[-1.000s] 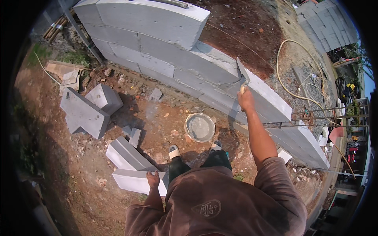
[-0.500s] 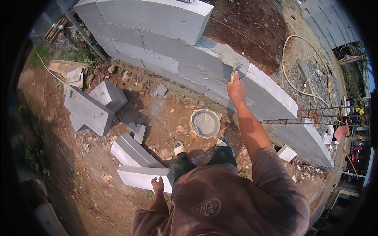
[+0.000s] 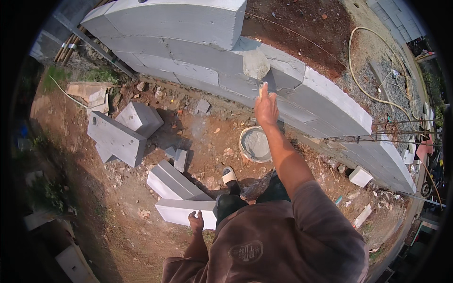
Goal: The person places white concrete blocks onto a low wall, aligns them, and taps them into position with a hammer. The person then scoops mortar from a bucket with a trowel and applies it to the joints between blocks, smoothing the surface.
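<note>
— Well, what's my left hand (image 3: 196, 221) doing?
— Hanging loose, fingers empty, by the grey blocks (image 3: 181, 212).
— And my right hand (image 3: 266, 109)?
— Clenched round the trowel (image 3: 257, 67); its mortar-loaded blade runs straight ahead of my fingers, onto the block wall (image 3: 325, 101).

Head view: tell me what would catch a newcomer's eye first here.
The long wall of pale grey concrete blocks curving across the top stands out first. At its middle, the right hand holds a metal trowel heaped with grey mortar over the wall's top. Below it, a round bucket of mortar sits on red-brown earth, with loose grey blocks scattered to the left.
</note>
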### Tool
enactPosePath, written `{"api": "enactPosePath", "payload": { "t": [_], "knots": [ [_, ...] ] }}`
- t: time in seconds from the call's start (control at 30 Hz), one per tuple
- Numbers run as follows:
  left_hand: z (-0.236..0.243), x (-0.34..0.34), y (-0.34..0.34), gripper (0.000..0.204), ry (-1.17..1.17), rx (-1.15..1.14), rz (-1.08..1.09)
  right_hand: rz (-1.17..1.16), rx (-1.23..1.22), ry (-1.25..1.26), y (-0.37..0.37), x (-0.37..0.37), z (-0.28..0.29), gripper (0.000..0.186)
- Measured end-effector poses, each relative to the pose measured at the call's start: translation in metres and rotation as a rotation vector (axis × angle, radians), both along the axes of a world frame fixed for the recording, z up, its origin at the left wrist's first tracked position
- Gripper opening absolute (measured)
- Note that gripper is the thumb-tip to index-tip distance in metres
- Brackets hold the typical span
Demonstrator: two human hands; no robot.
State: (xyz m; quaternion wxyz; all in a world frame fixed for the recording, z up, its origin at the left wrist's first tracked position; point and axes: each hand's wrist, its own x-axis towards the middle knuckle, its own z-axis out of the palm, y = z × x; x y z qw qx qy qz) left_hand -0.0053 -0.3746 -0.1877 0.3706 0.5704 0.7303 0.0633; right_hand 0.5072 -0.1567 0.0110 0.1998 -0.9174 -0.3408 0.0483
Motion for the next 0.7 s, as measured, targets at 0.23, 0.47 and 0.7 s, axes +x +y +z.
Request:
{"api": "enactPosePath", "payload": {
  "t": [0.23, 0.47, 0.7],
  "knots": [
    [-0.022, -0.029, -0.03, 0.035, 0.07, 0.158, -0.133, -0.224, -0.085, 0.014, -0.094, 0.043, 0.0, 0.065],
    [-0.022, 0.004, 0.01, 0.042, -0.016, 0.051, -0.152, -0.184, 0.235, 0.142, -0.098, 0.058, -0.02, 0.066],
    [0.014, 0.02, 0.03, 0.047, -0.046, -0.078, -0.068, -0.006, 0.154, 0.346, -0.004, 0.006, 0.025, 0.066]
  ]
}}
